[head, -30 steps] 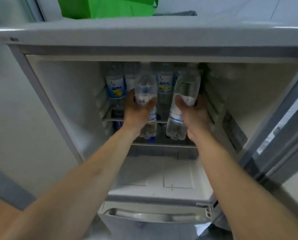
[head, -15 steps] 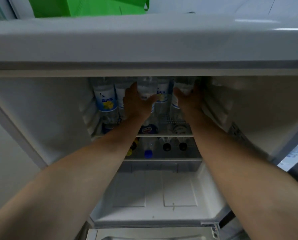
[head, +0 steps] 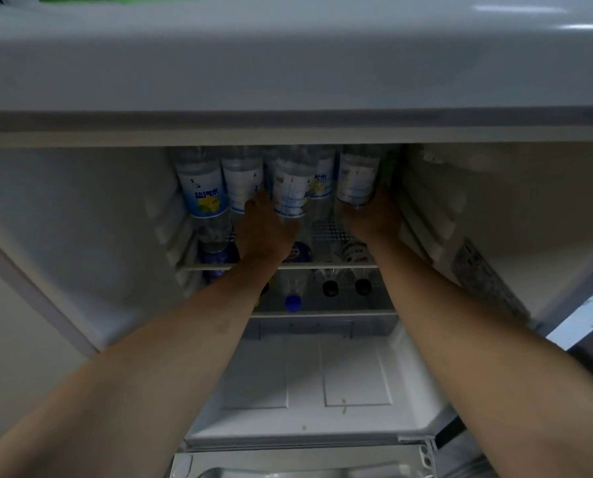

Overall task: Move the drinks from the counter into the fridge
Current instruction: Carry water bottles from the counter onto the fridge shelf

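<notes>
Both hands inside fridge (head: 81,236), one bottle each.
Left hand (head: 264,232) wraps a clear bottle (head: 290,188); right hand (head: 371,219) wraps another bottle (head: 357,177), both on upper shelf (head: 340,266) ahead.

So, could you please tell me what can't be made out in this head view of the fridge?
- Bottle tops on the upper shelf: cut off by the fridge's top frame.
- Fingers of the left hand and right hand: hidden behind the two bottles they hold.
- Label text: too blurred to read.
- Bottles on the lower shelf: only caps show; the left forearm covers some.
</notes>
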`<state>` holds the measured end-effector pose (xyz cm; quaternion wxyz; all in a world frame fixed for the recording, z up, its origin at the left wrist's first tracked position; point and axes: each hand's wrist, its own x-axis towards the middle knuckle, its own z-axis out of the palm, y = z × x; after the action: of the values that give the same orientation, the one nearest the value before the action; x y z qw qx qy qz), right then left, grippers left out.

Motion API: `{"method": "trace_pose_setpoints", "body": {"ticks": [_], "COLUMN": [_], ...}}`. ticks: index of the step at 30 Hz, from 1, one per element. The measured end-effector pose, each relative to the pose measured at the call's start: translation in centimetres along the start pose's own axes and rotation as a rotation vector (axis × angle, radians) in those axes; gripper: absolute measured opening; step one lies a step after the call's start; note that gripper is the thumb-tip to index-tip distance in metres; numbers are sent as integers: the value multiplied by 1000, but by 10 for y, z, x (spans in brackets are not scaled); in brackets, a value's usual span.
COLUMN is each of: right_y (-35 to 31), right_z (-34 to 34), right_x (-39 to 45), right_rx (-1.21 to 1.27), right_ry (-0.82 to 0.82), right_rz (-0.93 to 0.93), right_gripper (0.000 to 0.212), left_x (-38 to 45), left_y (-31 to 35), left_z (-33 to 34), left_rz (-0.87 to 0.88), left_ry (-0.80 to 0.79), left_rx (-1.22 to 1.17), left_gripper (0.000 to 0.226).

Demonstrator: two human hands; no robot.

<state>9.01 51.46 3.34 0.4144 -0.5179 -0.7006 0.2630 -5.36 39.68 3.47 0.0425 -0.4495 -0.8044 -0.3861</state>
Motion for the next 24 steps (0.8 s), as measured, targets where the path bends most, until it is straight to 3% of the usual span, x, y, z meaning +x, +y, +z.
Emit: {"method": "trace_pose_setpoints", "body": {"ticks": [3,11,24], "right_y": [-8,-8,-4], "right_z": [7,18,14], "right_x": [2,6,-9], "right_rx": [-18,49,143], "right_ry": [7,25,-8], "right_rz": [8,134,130], "right_gripper": [45,58,56], "left_x": [2,14,20], "left_y": [1,-7,-7], "left_z": [-3,-5,-12], "left_rz": [-4,-46,-59], "left_ry": [-30,-104,-144], "left_rx": [20,45,64], "left_gripper": [54,52,59]}}
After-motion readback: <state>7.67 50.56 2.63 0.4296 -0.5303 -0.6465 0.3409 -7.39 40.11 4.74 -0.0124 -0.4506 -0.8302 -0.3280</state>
